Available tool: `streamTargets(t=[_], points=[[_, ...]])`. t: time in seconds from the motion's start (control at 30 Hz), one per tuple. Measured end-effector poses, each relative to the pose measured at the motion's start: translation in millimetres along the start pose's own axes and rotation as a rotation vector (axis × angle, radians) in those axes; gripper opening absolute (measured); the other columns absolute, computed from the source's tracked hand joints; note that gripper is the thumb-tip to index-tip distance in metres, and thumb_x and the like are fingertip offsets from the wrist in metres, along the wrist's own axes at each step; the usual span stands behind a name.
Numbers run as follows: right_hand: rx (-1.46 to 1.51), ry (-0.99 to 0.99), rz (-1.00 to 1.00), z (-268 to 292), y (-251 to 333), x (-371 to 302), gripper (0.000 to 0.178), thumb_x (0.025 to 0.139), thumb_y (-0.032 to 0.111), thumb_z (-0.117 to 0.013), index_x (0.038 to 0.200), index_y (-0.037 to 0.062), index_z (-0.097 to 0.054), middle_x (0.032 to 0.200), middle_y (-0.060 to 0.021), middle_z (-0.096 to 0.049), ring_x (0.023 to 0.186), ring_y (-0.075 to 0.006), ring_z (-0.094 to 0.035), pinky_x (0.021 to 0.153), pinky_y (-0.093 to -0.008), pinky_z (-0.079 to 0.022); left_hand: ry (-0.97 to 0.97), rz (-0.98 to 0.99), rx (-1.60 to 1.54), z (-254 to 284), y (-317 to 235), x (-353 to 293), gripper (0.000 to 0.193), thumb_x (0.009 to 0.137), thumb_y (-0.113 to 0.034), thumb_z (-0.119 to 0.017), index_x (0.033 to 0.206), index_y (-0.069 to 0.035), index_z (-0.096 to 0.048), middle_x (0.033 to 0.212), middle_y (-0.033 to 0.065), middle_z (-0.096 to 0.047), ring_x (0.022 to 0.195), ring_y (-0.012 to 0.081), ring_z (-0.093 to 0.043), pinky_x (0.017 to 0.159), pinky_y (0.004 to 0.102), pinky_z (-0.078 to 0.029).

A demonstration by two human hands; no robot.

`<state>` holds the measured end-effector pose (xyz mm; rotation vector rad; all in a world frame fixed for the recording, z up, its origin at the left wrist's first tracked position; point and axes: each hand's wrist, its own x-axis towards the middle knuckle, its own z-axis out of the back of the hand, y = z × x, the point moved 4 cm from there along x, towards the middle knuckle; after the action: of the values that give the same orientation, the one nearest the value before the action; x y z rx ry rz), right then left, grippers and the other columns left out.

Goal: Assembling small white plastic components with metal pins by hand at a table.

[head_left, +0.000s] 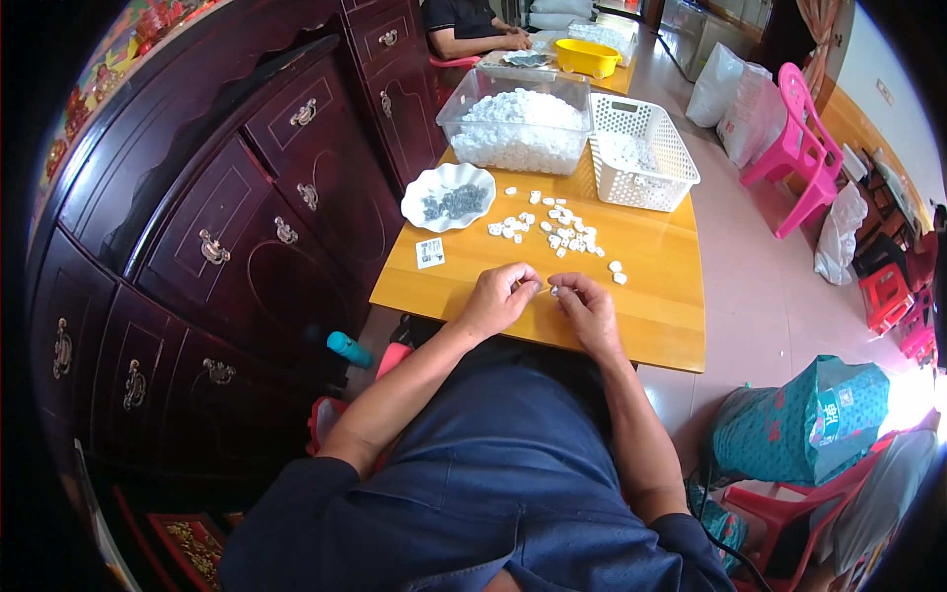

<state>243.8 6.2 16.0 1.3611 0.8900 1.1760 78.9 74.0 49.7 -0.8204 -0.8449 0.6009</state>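
Note:
Over the near edge of the wooden table (444, 281), my two hands come close together. My right hand (590, 314) pinches a small white piece (554, 291) with a dark spot on it. My left hand (501, 299) is closed in a pinch too; something thin and yellowish shows at its fingertips, too small to name. Ahead of the hands lie loose white plastic pieces (569, 237), several with dark centres. A scalloped white dish (412, 205) at the left holds small dark grey parts (454, 203). Near it lies a white printed card (430, 253).
Behind stand a clear bin (456, 123) heaped with white pieces and a white perforated basket (676, 192). Another person (464, 30) works at the far table beside a yellow basin (589, 59). Dark cabinets (227, 197) line the left. Pink chairs (797, 148) and a teal bag (779, 424) stand right.

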Motion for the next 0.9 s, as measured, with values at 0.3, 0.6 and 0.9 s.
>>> streamTargets(t=[0.3,0.6,0.9], points=[[0.020,-0.008,0.011,-5.6,-2.0,-0.5,0.023,0.094,0.009,-0.063,0.116,0.0013,-0.061,0.086,-0.0013,-0.064,0.078,-0.0077,-0.059,0.072,-0.0247,-0.049,0.009,-0.030,0.029,-0.8,2.3,-4.4,0.008,0.092,-0.005,-0.065,0.092,0.003,-0.066,0.074,0.0058,-0.067,0.063,0.0088,-0.057,0.059,0.0271,-0.047],[0.046,-0.037,0.019,-3.6,-7.7,2.5,0.018,0.091,0.005,-0.065,0.108,0.0018,-0.058,0.085,0.0000,-0.064,0.078,-0.0066,-0.059,0.071,-0.0236,-0.049,-0.001,-0.027,0.013,-0.9,-0.9,-3.8,0.009,0.091,-0.006,-0.067,0.091,0.003,-0.066,0.071,0.0049,-0.065,0.061,0.0074,-0.055,0.057,0.0267,-0.046],[0.054,-0.025,0.018,-3.5,-4.6,1.8,0.020,0.088,0.005,-0.068,0.105,0.0016,-0.058,0.083,-0.0007,-0.065,0.076,-0.0065,-0.060,0.070,-0.0233,-0.050,0.007,-0.024,0.013,-3.2,-4.6,-3.3,0.008,0.091,-0.005,-0.067,0.090,0.003,-0.067,0.071,0.0047,-0.065,0.061,0.0064,-0.055,0.057,0.0264,-0.046]])
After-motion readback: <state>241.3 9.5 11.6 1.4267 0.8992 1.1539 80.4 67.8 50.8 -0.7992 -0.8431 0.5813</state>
